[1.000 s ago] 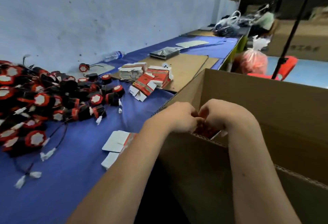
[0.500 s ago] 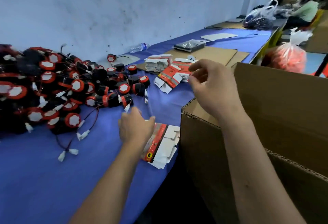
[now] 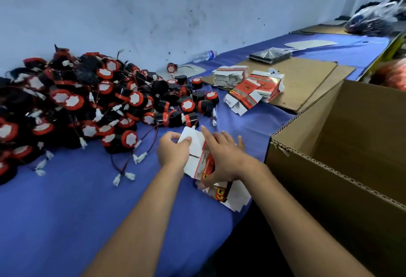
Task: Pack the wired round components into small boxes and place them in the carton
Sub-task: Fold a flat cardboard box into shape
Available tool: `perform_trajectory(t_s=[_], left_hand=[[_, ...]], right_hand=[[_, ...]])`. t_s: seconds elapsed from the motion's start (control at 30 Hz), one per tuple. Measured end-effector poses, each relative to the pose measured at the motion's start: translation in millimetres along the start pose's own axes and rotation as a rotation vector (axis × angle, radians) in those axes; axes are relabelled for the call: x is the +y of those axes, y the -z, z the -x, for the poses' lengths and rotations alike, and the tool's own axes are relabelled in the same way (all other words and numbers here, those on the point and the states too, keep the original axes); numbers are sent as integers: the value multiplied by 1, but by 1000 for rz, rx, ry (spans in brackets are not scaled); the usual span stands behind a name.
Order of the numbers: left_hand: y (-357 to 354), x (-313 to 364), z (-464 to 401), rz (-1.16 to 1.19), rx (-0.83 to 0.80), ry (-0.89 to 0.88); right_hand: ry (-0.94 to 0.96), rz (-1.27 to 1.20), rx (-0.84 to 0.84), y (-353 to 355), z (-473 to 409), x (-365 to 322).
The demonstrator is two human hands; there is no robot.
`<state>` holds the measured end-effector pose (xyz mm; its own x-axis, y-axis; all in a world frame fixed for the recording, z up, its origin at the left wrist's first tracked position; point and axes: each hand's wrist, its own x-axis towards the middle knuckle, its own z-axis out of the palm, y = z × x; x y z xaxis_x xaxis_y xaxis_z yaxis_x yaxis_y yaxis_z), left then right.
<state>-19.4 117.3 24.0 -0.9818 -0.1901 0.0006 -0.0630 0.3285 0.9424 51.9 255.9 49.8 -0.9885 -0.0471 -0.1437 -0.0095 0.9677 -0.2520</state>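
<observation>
The left hand (image 3: 173,152) pinches the white top flap of a flattened small box (image 3: 194,156), thumb on the near face and fingers curled behind it; the right hand (image 3: 224,159) lies over the red printed side of the same box, fingers spread fairly straight on the far side and the thumb tucked low against the bottom edge — whether it truly grips or only steadies the card is hard to say. The box is held just above the blue table (image 3: 66,211), over another flat blank (image 3: 228,195) at the table's edge, with the carton (image 3: 329,189) just beside on the right.

The step in hand looks like opening this blank into a sleeve; to do it well, I judge the two hands should press opposite creases toward each other so the walls square up, then fold the bottom flaps shut before reaching for a part — a half-opened box will likely snag the lead.

The wired round components (image 3: 92,105) lie heaped to the left against the wall: black drum bodies with red rims and white faces, each trailing thin red and black wire ending in a white plug; the nearest ones sit close to the left hand. More flat blanks (image 3: 252,92) are stacked farther back on cardboard sheets.
</observation>
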Motion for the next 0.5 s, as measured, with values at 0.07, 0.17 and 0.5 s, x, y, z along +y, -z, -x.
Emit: perform_trajectory(t_s=[0.07, 0.17, 0.5], left_hand=[[15, 2, -10, 100, 29, 2], [60, -3, -25, 236, 22, -30], [272, -110, -26, 667, 205, 24]], right_hand=[[80, -7, 105, 1, -8, -13], [232, -91, 193, 4, -23, -43], [497, -812, 22, -51, -82, -221]])
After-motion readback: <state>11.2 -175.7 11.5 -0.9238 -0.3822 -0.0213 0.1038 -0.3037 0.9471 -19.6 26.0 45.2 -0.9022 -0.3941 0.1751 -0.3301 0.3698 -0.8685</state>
